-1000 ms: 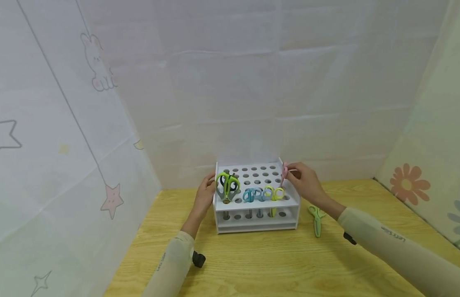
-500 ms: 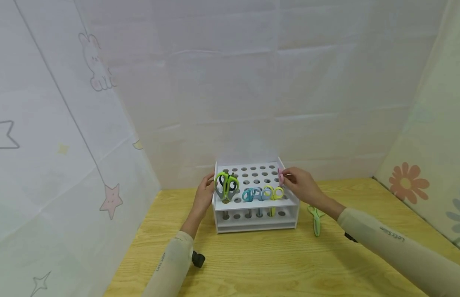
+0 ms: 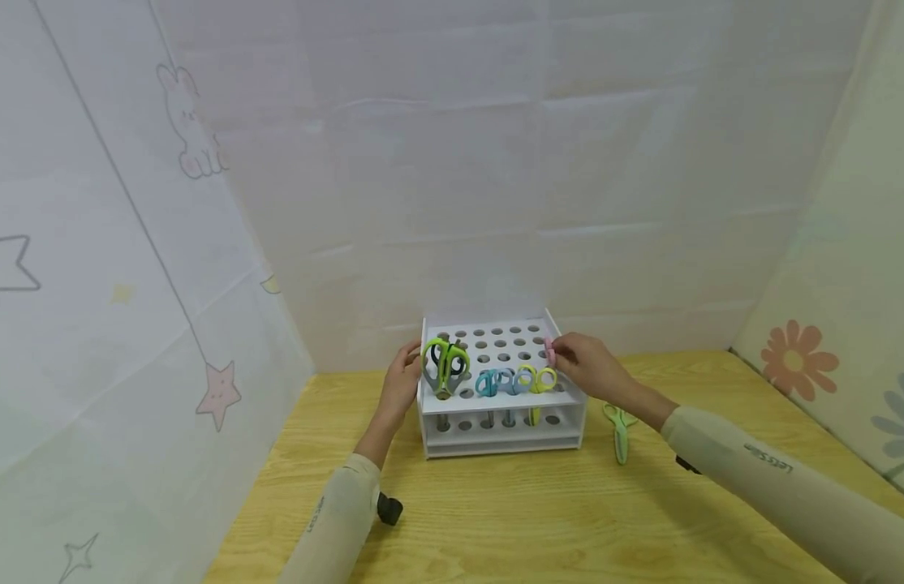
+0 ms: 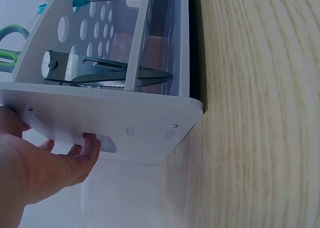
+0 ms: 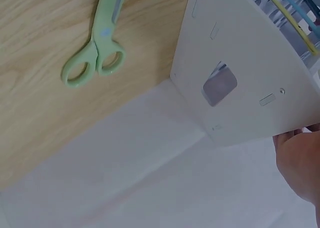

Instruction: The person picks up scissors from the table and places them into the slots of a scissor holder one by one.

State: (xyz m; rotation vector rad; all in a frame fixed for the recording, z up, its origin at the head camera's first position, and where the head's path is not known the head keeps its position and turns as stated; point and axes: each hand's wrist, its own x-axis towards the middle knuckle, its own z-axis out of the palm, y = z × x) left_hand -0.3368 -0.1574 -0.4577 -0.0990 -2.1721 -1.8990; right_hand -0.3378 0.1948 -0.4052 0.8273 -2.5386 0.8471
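A white tiered rack (image 3: 503, 444) with round holes stands on the table. My left hand (image 3: 402, 380) rests its fingertips against the rack's left side panel, beside the cutout in the left wrist view. At the right side, my right hand (image 3: 589, 365) pinches the pink handles of a pair of scissors (image 3: 549, 352); their blades are hidden. Along the front row stand lime-and-grey scissors (image 3: 446, 369), teal scissors (image 3: 488, 383), blue scissors (image 3: 514, 381) and yellow scissors (image 3: 538, 380). In the right wrist view, the right hand is mostly out of frame, its fingertips behind the rack's panel.
Pale green scissors (image 3: 620, 434) lie on the wooden table (image 3: 496, 519), right of the rack, handles toward the back. Printed sheets enclose the table, with a plain back wall (image 3: 437, 203) behind the rack.
My right hand has moved left and down over the rack with the pink scissors, whose visible blades have sunk out of sight. The left hand stays at the rack's left side.
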